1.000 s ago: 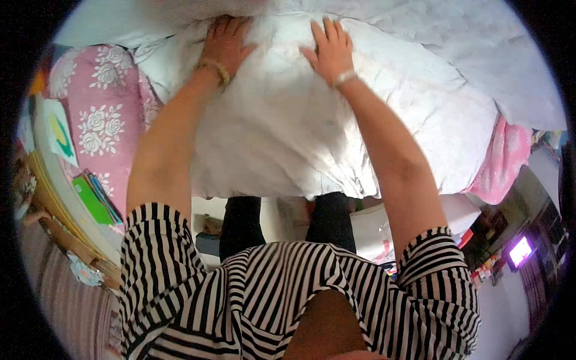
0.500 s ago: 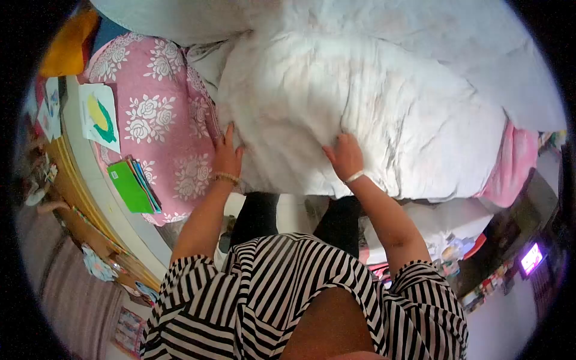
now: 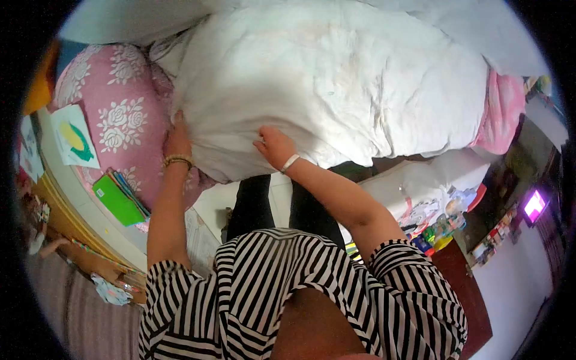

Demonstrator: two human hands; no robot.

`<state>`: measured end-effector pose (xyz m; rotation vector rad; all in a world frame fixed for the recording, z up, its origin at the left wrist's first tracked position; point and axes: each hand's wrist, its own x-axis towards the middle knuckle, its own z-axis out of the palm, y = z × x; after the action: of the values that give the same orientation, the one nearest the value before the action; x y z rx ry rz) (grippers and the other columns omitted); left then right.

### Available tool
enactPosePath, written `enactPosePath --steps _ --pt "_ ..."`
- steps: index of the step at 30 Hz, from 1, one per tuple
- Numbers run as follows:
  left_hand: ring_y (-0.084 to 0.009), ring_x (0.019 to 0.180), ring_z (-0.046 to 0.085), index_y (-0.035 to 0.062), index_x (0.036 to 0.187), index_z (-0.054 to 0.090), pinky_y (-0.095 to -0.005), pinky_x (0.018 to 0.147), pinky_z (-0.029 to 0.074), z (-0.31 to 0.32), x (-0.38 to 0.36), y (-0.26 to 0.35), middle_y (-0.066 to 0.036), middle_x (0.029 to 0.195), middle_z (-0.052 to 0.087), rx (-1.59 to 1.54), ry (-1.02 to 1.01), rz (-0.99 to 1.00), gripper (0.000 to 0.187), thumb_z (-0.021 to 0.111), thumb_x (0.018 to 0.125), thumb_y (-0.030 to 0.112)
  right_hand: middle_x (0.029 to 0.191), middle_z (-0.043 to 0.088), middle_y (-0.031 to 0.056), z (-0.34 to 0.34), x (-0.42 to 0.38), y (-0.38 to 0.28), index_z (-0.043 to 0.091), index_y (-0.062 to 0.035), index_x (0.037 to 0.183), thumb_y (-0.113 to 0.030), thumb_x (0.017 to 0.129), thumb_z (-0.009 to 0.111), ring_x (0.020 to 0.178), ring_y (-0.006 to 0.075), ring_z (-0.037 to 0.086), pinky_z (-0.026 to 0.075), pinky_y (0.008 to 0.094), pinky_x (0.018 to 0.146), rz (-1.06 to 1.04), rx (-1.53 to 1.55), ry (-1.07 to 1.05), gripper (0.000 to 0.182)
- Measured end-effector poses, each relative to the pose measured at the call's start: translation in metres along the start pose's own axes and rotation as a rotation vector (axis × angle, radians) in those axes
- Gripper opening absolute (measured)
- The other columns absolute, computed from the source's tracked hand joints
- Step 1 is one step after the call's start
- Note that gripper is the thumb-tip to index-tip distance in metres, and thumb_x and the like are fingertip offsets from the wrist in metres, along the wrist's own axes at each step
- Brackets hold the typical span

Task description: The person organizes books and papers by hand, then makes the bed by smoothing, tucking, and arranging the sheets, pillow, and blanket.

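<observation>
A wrinkled white quilt (image 3: 336,78) spreads across the bed in front of me. At its near left edge, my left hand (image 3: 178,141), with a beaded bracelet at the wrist, is closed on the cloth; folds fan out from it to the right. My right hand (image 3: 277,147), wearing a white band, has its fingers curled into the quilt nearer the middle, where the fabric bunches. A pink cloth with white roses (image 3: 123,123) lies left of the quilt, next to my left hand.
On the pink cloth rest a green book stack (image 3: 122,199) and a drawing sheet (image 3: 74,137). Pink bedding (image 3: 507,114) shows at the quilt's right end. A lit screen (image 3: 534,206) and a table holding colourful items (image 3: 441,225) are at right.
Both hands have shifted left across the view, and the fingers have closed on the quilt. Its near edge now slants, drawn down toward the left, with new folds by my left hand.
</observation>
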<state>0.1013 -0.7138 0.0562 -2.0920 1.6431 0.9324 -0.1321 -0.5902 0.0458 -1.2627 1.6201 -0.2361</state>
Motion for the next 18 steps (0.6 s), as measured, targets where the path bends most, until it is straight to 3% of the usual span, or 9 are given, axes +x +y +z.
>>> enactPosePath --steps 1,4,6,7,10,13,15,16,18 --pt "-0.039 0.105 0.048 0.0166 0.133 0.026 -0.0414 0.088 0.04 0.0 0.0 0.005 -0.024 0.119 0.046 0.002 -0.014 0.013 0.05 0.031 0.085 0.002 0.093 0.053 0.0195 -0.014 -0.013 0.006 0.047 -0.005 0.093 -0.019 0.075 0.06 0.09 0.0361 0.051 0.042 0.0431 0.076 -0.074 0.014 0.118 0.026" --pt "-0.0387 0.108 0.045 0.0126 0.131 0.029 -0.0409 0.092 0.037 -0.014 -0.009 0.021 -0.024 0.121 0.043 0.01 -0.174 -0.031 0.047 0.034 0.086 0.004 0.09 0.053 0.0188 -0.033 -0.052 0.059 0.048 -0.0048 0.093 -0.018 0.071 0.063 0.091 0.0342 0.05 0.041 0.0418 0.078 0.003 -0.24 0.094 0.029" --pt "-0.0366 0.112 0.042 0.0101 0.131 0.03 -0.0395 0.094 0.034 -0.001 -0.007 0.008 -0.025 0.122 0.042 0.036 0.008 0.1 0.049 0.043 0.084 0.006 0.087 0.053 0.0172 -0.041 -0.065 0.085 0.05 -0.004 0.091 -0.015 0.071 0.061 0.085 0.0348 0.052 0.043 0.0408 0.074 0.05 -0.551 0.165 0.025" --pt "-0.0366 0.112 0.042 0.0101 0.131 0.03 -0.0395 0.094 0.034 0.005 -0.01 0.007 -0.025 0.122 0.042 0.035 0.01 0.102 0.049 0.043 0.084 0.006 0.087 0.053 0.0172 -0.036 -0.058 0.094 0.05 -0.004 0.091 -0.015 0.071 0.061 0.085 0.0348 0.052 0.043 0.0408 0.074 0.05 -0.552 0.168 0.025" --pt "-0.0367 0.113 0.041 0.0101 0.132 0.028 -0.0385 0.095 0.033 0.025 -0.039 0.009 -0.025 0.123 0.041 -0.118 0.112 0.149 0.057 0.051 0.08 0.006 0.087 0.053 0.0177 -0.022 -0.035 0.115 0.05 -0.0029 0.09 -0.017 0.071 0.061 0.082 0.0358 0.053 0.044 0.0396 0.072 0.101 -0.531 0.002 0.026" --pt "-0.0372 0.111 0.041 0.0102 0.132 0.029 -0.0383 0.095 0.033 0.049 -0.072 0.008 -0.023 0.124 0.041 -0.162 0.388 0.154 0.062 0.054 0.076 0.002 0.087 0.056 0.02 -0.033 -0.038 0.114 0.051 -0.0009 0.085 -0.013 0.072 0.058 0.088 0.0356 0.053 0.044 0.0403 0.073 0.072 -0.289 -0.152 0.019" --pt "-0.0375 0.11 0.041 0.0104 0.131 0.032 -0.039 0.095 0.032 0.043 -0.081 0.013 -0.021 0.123 0.042 -0.212 0.03 0.068 0.061 0.052 0.074 -0.001 0.091 0.055 0.02 -0.028 -0.039 0.112 0.052 -0.0013 0.086 -0.015 0.073 0.058 0.091 0.0353 0.053 0.043 0.041 0.075 0.057 -0.166 -0.253 0.02" --pt "-0.0375 0.11 0.041 0.0104 0.131 0.032 -0.039 0.095 0.032 0.038 -0.082 0.008 -0.021 0.123 0.042 -0.213 0.024 0.07 0.061 0.052 0.074 -0.001 0.095 0.055 0.02 -0.022 -0.047 0.11 0.052 -0.0017 0.087 -0.017 0.074 0.058 0.094 0.035 0.052 0.043 0.0418 0.077 0.058 -0.035 -0.366 0.021" --pt "-0.0368 0.11 0.041 0.011 0.129 0.035 -0.0401 0.094 0.032 0.016 -0.076 0.003 -0.02 0.12 0.044 -0.185 0.32 0.213 0.062 0.051 0.071 -0.004 0.097 0.054 0.0194 -0.003 -0.05 0.09 0.052 -0.002 0.091 -0.024 0.072 0.062 0.095 0.0351 0.051 0.041 0.042 0.079 -0.046 0.066 -0.478 0.031"
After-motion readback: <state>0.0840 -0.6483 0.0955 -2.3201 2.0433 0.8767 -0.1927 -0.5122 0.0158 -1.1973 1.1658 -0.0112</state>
